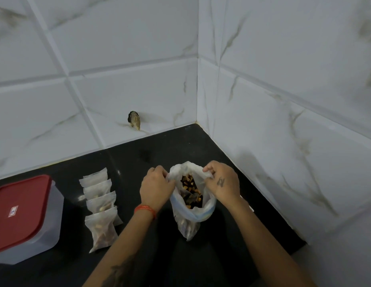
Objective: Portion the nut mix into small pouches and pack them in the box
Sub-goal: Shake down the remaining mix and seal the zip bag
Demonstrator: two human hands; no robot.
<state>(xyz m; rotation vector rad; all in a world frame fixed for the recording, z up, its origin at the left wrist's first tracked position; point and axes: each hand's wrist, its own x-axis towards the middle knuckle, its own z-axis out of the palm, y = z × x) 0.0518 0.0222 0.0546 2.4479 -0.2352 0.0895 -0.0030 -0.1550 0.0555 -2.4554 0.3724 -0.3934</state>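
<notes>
We have the big plastic bag (193, 206) of nut mix (190, 191) standing on the black counter (139, 162), near the corner where the two tiled walls (284, 100) meet. Its mouth is pulled wide, and the nuts show inside.

Our left hand (156, 188) pinches the left rim of the bag with the fingers curled over the edge. Our right hand (221, 181) pinches the right rim the same way. Both hands are closed on the plastic, one per side, with nothing else in them.

To the left of the bag, four small pouches (100, 206) lie in an overlapping row on the counter. They hold some nut mix (fill level is hard to judge through the frosted plastic). They lie well apart from the bag.

Further left, at the frame edge, sits the box (56, 214) with clear walls. Its red lid (21, 212) is on. It sits just beside the pouch row, not touching.

There is an orange thread band (145, 210) on our left wrist. A small dark fitting (134, 120) sticks out of the back wall above the counter.
</notes>
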